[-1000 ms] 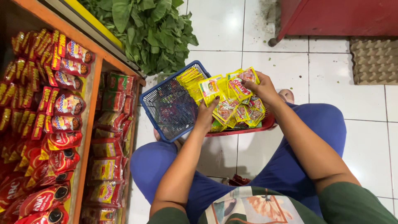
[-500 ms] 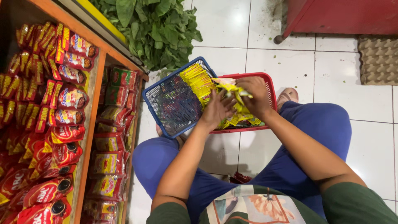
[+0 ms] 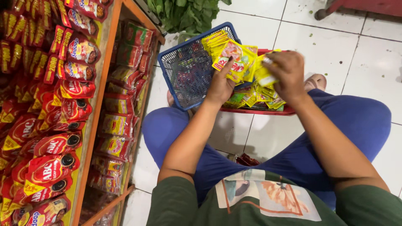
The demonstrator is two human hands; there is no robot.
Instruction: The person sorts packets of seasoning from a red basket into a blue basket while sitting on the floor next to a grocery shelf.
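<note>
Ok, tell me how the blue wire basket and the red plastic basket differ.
The blue wire basket is tilted up on its side, its open mesh showing; the red plastic basket lies flat under the hands. The blue wire basket holds yellow sachets only at its top edge; the red plastic basket is full of them. Both rest across the person's blue-trousered legs.

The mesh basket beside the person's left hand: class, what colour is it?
Blue basket, clearest in the head view.

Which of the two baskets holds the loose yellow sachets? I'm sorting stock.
The red basket, under the right hand; sachets are piled in it. The blue basket stands tilted to its left, beside the left hand.
</note>
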